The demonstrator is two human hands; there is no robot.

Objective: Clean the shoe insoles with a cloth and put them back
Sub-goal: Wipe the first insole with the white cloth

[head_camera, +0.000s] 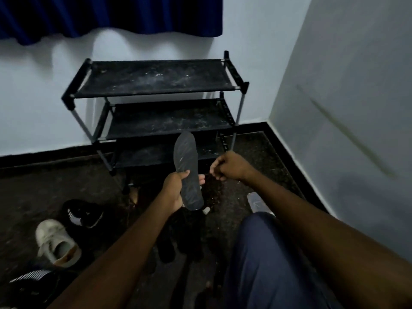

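A dark grey insole (186,166) stands nearly upright in my left hand (176,190), which grips it around its lower half, thumb across the front. My right hand (227,166) hovers just right of the insole, fingers curled shut; I see no cloth in it. A black shoe (83,214) and a white sneaker (56,243) lie on the dark floor to the left. More dark shoes (176,239) sit under my left forearm, mostly in shadow.
A dusty black three-shelf shoe rack (153,103) stands against the white wall ahead. A blue curtain (111,14) hangs above. A white wall closes the right side. A flat pale object (257,202) lies on the floor by my knee (263,253). A striped item (31,276) is at bottom left.
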